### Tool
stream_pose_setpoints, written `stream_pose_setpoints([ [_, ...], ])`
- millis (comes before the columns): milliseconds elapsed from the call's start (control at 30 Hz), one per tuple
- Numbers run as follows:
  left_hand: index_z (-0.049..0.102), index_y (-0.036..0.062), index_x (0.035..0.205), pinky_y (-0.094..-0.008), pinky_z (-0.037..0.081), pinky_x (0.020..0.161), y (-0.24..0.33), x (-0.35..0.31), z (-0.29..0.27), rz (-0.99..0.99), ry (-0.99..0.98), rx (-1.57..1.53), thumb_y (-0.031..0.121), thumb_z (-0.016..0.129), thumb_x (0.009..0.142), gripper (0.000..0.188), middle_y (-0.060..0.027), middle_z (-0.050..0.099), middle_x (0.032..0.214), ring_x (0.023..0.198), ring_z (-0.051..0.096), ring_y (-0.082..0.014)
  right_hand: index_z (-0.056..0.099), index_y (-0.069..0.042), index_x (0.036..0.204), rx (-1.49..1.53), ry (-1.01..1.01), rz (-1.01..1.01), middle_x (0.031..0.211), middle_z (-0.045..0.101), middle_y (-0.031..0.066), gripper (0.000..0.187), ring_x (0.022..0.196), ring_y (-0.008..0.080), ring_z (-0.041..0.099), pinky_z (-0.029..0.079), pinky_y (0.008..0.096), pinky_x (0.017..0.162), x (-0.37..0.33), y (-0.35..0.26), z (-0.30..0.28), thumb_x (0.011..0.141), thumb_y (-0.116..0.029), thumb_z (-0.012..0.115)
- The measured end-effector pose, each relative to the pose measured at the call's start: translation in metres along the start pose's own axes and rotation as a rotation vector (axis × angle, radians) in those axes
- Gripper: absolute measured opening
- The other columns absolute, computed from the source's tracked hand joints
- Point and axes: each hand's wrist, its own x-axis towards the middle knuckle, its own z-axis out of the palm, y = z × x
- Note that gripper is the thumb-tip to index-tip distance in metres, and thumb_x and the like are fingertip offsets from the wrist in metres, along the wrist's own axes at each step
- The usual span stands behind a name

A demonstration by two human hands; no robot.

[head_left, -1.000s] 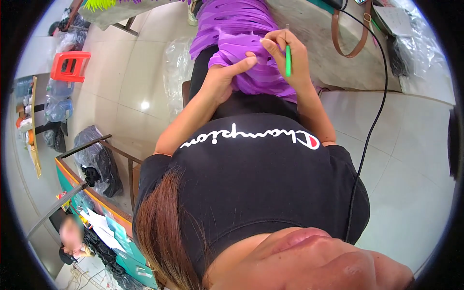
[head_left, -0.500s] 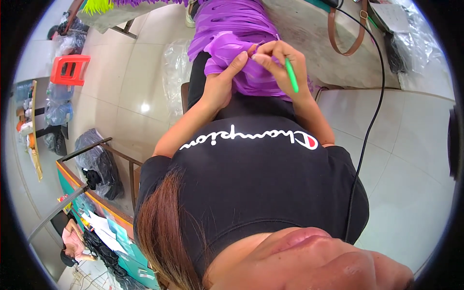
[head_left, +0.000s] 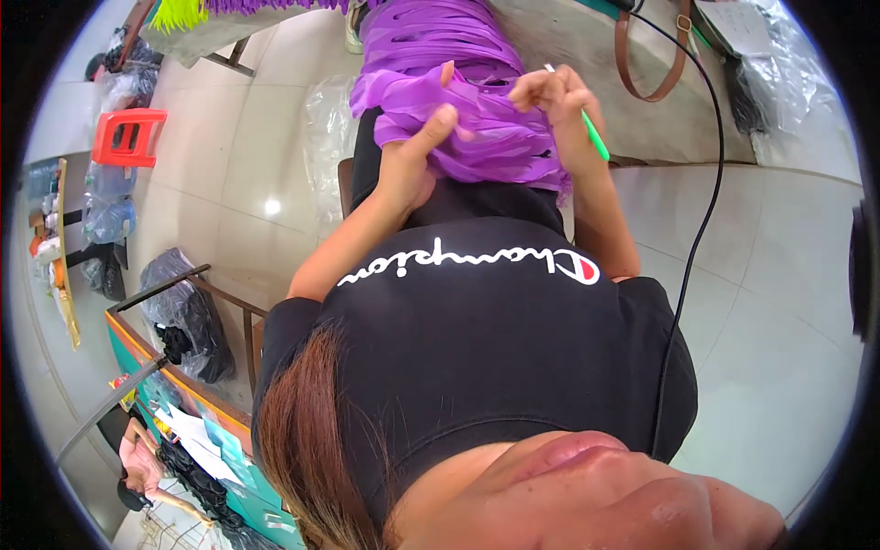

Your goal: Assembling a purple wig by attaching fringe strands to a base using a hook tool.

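Purple fabric (head_left: pixel 440 41), bunched into many strips, drapes over my lap and the grey surface beyond. My left hand (head_left: pixel 412 165) holds its near edge; the thumb lies on top, a fingertip shows above the cloth, and the other fingers are hidden under it. To the right, my right hand (head_left: pixel 561 96) is raised a little off the fabric with its fingers curled. A slim tool with a bright green handle (head_left: pixel 595 136) passes through that hand, a pale tip showing past the fingers. What kind of tool it is cannot be made out.
A brown strap (head_left: pixel 632 69) and a black cable (head_left: pixel 719 156) hang at the right. Clear plastic (head_left: pixel 332 137) lies on the floor to the left, near a red stool (head_left: pixel 130 137). A co-worker (head_left: pixel 139 463) sits at the lower left by a green-sided table (head_left: pixel 246 500).
My right hand has moved right, away from my left hand, carrying the green-handled tool. My left thumb and finger have spread apart over the purple fabric. The co-worker's arm has stretched out.
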Motion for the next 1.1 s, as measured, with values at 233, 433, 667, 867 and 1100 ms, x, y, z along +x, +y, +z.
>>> stream_pose_setpoints([
  [233,0.038,0.0069,0.141,-0.0301,0.036,0.101,-0.002,0.001,0.006,0.051,-0.02,0.086,-0.003,0.068,0.079,0.07,-0.0051,0.046,0.134,0.118,0.047,-0.0147,0.051,-0.002,0.085,-0.154,-0.049,-0.02,0.088,0.057,0.0081,0.019,0.076,0.0119,0.054,0.045,0.0236,0.069,0.0,0.004,0.019,0.085,-0.009,0.068],
  [433,0.041,0.0109,0.14,-0.0319,0.037,0.102,-0.007,0.005,0.0,0.091,0.013,0.092,-0.003,0.066,0.082,0.065,-0.0057,0.05,0.13,0.117,0.049,-0.0164,0.059,0.003,0.093,0.035,0.078,0.018,0.089,0.063,0.012,0.009,0.081,0.0146,0.061,0.049,0.0259,0.076,-0.011,0.015,0.025,0.087,-0.003,0.063],
  [667,0.041,0.0121,0.14,-0.0331,0.037,0.102,-0.005,0.002,0.003,0.061,0.059,0.035,-0.002,0.066,0.082,0.064,-0.0061,0.054,0.126,0.114,0.051,-0.0171,0.059,0.004,0.091,-0.12,0.072,-0.075,0.092,0.065,0.0137,0.008,0.08,0.0139,0.061,0.05,0.0262,0.075,-0.009,0.013,0.036,0.089,-0.004,0.061],
  [867,0.039,0.0107,0.14,-0.0324,0.039,0.099,-0.006,0.002,0.0,0.071,0.062,0.041,-0.002,0.066,0.082,0.065,-0.0078,0.058,0.117,0.11,0.054,-0.0176,0.059,0.004,0.091,-0.099,0.087,-0.085,0.092,0.066,0.0141,0.008,0.08,0.0141,0.061,0.05,0.0261,0.075,-0.011,0.016,0.037,0.089,-0.003,0.061],
  [1100,0.039,0.0088,0.14,-0.0314,0.041,0.098,-0.006,0.003,0.0,0.113,0.029,0.061,-0.003,0.065,0.082,0.065,-0.0074,0.061,0.111,0.105,0.056,-0.0172,0.063,0.002,0.087,-0.398,0.077,-0.236,0.091,0.067,0.0113,0.005,0.083,0.017,0.064,0.05,0.0279,0.077,-0.01,0.015,0.037,0.085,-0.002,0.065],
])
